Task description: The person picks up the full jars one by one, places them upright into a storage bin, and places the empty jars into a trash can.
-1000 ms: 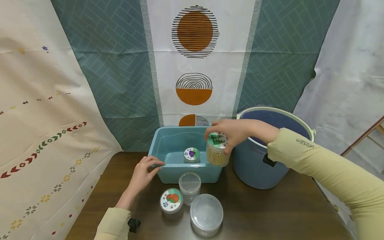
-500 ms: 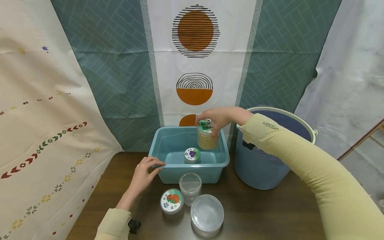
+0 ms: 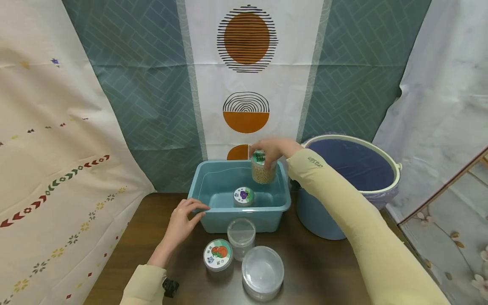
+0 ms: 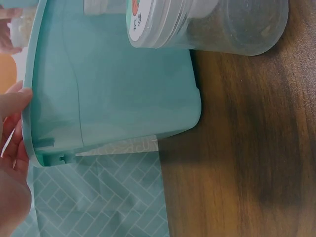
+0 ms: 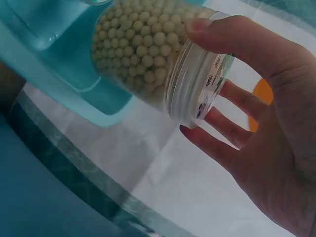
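My right hand (image 3: 273, 149) grips a clear jar of small pale beads (image 3: 264, 174) by its green-and-white lid. In the right wrist view, thumb and fingers press opposite sides of the lid on the bead jar (image 5: 138, 54). The jar hangs at the right rear of a blue plastic basin (image 3: 263, 221); whether it touches the basin is unclear. Inside the basin sits a small jar with a purple-flower lid (image 3: 243, 195). At the front left corner, my left hand (image 3: 181, 222) pinches the basin's rim, its thumb outside and fingers behind, as the left wrist view shows.
In front of the basin stand a jar with an orange-fruit lid (image 3: 217, 255), a tall clear jar (image 3: 241, 237) and a wider clear jar (image 3: 262, 273). A large blue bucket (image 3: 320, 216) stands right of the basin. Patterned cloth (image 3: 152, 106) hangs behind.
My right hand has carried the bead jar from above the basin's front right edge back and slightly left, over the basin's right rear. My left hand has stayed at the rim.
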A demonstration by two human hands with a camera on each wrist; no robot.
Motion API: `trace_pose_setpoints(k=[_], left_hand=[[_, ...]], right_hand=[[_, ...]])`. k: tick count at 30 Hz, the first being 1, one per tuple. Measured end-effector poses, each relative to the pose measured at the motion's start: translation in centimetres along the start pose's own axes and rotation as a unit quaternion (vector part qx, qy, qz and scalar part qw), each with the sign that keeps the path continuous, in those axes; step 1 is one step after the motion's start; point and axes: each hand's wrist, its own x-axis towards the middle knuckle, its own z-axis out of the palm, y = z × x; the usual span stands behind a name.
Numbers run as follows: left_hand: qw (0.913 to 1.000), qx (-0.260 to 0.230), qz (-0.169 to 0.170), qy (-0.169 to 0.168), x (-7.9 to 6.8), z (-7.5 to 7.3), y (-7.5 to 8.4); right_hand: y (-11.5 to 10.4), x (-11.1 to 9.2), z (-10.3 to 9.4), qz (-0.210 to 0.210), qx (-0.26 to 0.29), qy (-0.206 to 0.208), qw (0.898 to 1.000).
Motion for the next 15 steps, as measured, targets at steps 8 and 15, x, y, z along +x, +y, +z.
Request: trace_pose_setpoints(k=[8,15], left_hand=[[1.0,-0.001,-0.004,-0.008,0.1,-0.1,-0.1],[0.9999,0.001,-0.01,-0.007,0.0,-0.2,0.2]], right_hand=[[2.2,1.3,2.4,0.02,0.05,0.026,0.998],[3.5,2.3,4.4,0.02,0.08,0.048,0.995]])
